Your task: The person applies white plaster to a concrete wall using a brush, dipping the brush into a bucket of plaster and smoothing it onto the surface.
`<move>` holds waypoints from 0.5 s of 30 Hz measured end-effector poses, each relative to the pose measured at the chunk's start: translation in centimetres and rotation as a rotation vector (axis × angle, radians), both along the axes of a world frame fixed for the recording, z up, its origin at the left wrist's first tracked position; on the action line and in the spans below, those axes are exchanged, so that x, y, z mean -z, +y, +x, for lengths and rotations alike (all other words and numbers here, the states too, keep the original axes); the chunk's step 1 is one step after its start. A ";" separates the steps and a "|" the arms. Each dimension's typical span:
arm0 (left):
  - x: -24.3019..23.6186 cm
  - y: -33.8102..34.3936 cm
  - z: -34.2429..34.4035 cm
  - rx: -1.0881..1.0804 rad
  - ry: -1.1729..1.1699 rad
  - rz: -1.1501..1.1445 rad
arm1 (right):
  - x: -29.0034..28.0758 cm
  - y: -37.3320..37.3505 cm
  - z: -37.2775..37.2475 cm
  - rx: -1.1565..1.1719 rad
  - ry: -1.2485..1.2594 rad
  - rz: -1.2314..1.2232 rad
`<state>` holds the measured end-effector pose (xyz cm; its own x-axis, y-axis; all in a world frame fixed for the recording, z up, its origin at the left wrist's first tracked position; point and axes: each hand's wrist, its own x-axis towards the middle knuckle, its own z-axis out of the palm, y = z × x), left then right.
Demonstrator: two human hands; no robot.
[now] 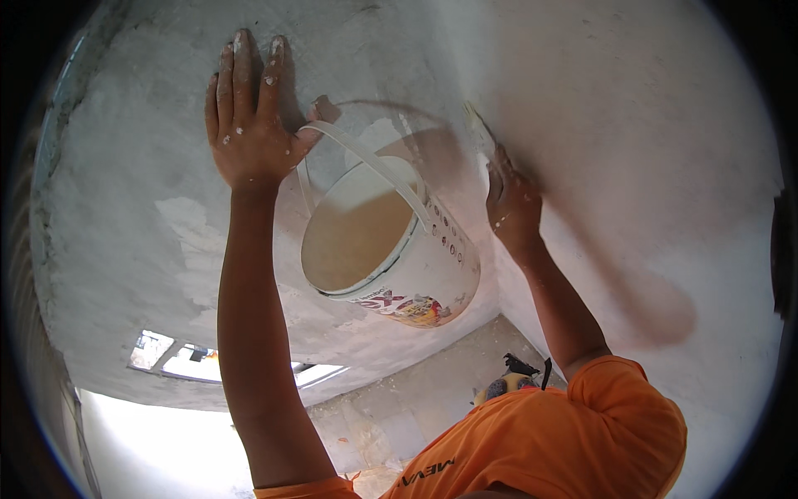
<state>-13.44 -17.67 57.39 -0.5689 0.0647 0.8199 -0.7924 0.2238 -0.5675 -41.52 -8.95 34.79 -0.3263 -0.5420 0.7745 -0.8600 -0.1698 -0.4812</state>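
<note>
My left hand (253,133) lies flat on the grey plastered wall (133,133), fingers stretched out and flecked with white. Its thumb is beside the raised handle of a white bucket (440,266), near a small brown piece on the wall; I cannot tell exactly what bears the handle. Pale beige liquid (353,241) shows inside the tilted-looking bucket. To the right, my right hand (515,200) grips a pale, narrow brush-like tool (482,125), its tip against the wall near the corner.
A pinkish-white wall (640,150) meets the grey one on the right. Low in view are window openings (191,362), a bright white area at left and a speckled floor (374,432). An orange shirt sleeve (623,416) and a dark object behind it fill the lower right.
</note>
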 end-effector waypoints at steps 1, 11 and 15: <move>0.0 0.0 0.0 -0.023 0.004 0.005 | 1.4 0.3 0.5 0.011 -0.025 0.176; -0.8 1.8 0.3 -0.071 -0.019 0.082 | 8.4 4.3 -2.1 -0.099 -0.085 0.535; 0.4 1.7 -0.2 -0.161 0.023 0.101 | -3.9 5.6 -0.3 -0.172 -0.362 0.417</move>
<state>-13.66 -15.99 56.96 -0.5459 -0.1092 0.8307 -0.8353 0.1481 -0.5294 -41.84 -3.38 38.65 -0.4111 -0.8462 0.3391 -0.6053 -0.0248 -0.7956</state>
